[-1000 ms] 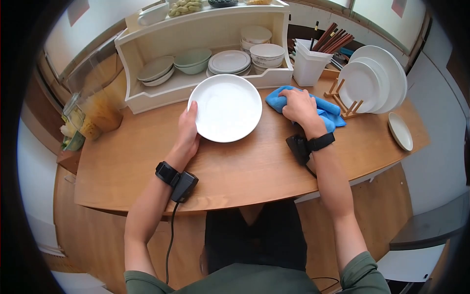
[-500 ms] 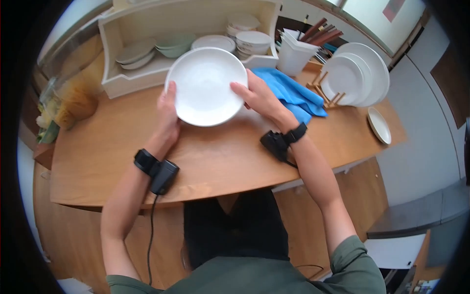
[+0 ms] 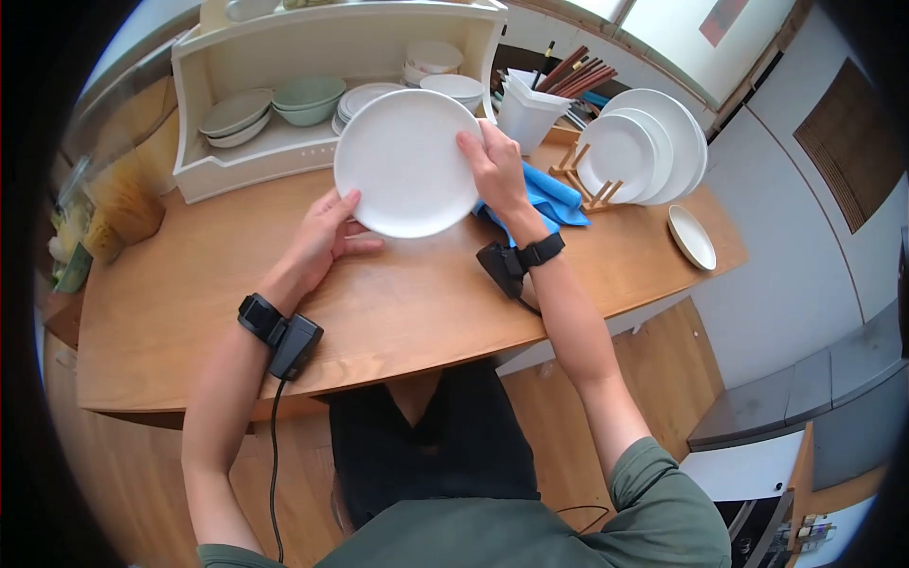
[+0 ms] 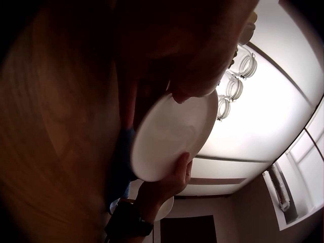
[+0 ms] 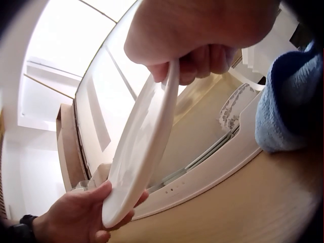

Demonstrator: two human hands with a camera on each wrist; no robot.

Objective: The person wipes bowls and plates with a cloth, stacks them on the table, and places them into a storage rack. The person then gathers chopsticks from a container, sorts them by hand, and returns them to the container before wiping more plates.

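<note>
A round white plate (image 3: 407,163) is held up over the table, its face toward the head camera. My right hand (image 3: 499,170) grips its right rim, thumb on the face and fingers curled behind, as the right wrist view shows. At the lower left rim my left hand (image 3: 320,237) pinches the plate, with the thumb on the face and fingertips (image 5: 140,198) showing past the far side. A blue cloth (image 3: 547,199) lies crumpled on the table, partly hidden behind my right hand and wrist.
A white shelf (image 3: 204,170) with stacked plates and bowls stands at the back. To the right are a white chopstick holder (image 3: 526,112), a wooden rack (image 3: 598,199) with several upright plates, and a small oval dish (image 3: 692,237) near the edge. Jars (image 3: 99,222) stand far left.
My right hand has left the blue cloth and taken hold of the plate's right rim. My left hand has shifted to the lower left rim. The head view has swung rightward.
</note>
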